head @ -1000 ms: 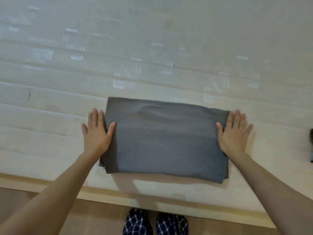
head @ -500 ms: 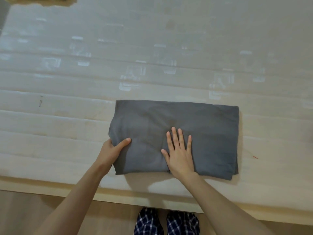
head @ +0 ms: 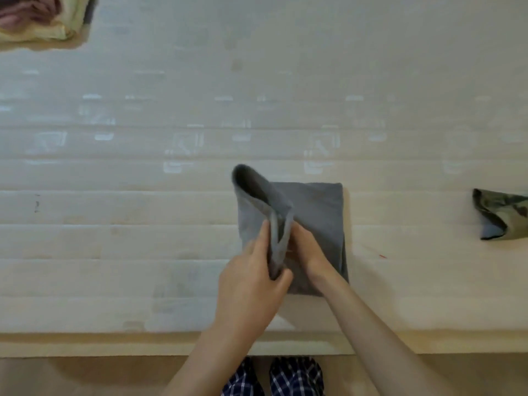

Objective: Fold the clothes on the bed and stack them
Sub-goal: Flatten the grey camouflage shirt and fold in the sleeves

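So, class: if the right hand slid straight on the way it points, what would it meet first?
Probably the raised flap of the grey garment, which the left hand grips; the right hand points under it, though depth is unclear.

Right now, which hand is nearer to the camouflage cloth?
Right. The right hand rests on the grey garment, nearer the camouflage cloth; the left hand grips its flap, further left.

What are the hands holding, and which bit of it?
The left hand grips the grey garment by the near edge of its lifted left half. The right hand rests on the garment's middle, fingers hidden under that flap.
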